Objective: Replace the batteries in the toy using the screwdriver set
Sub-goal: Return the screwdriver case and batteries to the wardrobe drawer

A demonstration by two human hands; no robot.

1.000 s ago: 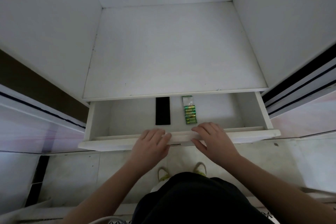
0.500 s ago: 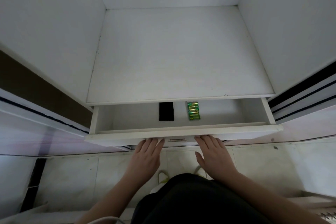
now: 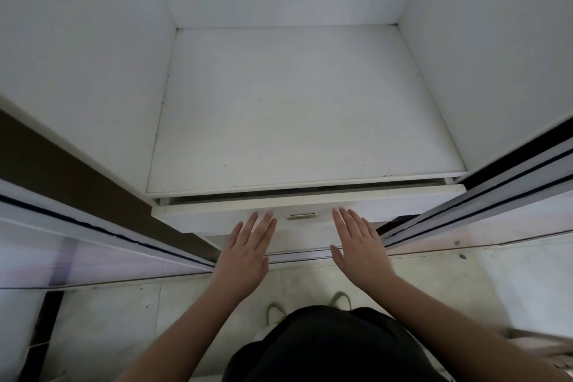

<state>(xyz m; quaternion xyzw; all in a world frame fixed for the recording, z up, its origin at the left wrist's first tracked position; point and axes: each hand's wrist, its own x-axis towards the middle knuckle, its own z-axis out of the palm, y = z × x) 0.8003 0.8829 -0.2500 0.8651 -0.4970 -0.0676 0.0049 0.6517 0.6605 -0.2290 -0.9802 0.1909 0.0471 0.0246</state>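
Observation:
A white drawer (image 3: 217, 214) sits almost fully pushed into the wardrobe, with only a thin dark gap along its top edge. My left hand (image 3: 248, 248) and my right hand (image 3: 359, 245) lie flat with straight fingers, fingertips against the drawer front on either side of a small metal handle (image 3: 302, 216). The inside of the drawer is hidden. No batteries, black case, toy or screwdriver set show in view.
A bare white shelf (image 3: 294, 108) lies above the drawer between white side walls. Sliding door tracks run at the left (image 3: 93, 226) and right (image 3: 496, 195). Pale floor tiles (image 3: 465, 282) and my shoes (image 3: 341, 299) are below.
The drawer slid in from open to nearly closed, hiding the green batteries and the black case. Both hands moved from the drawer's top edge to its front face and followed it inward.

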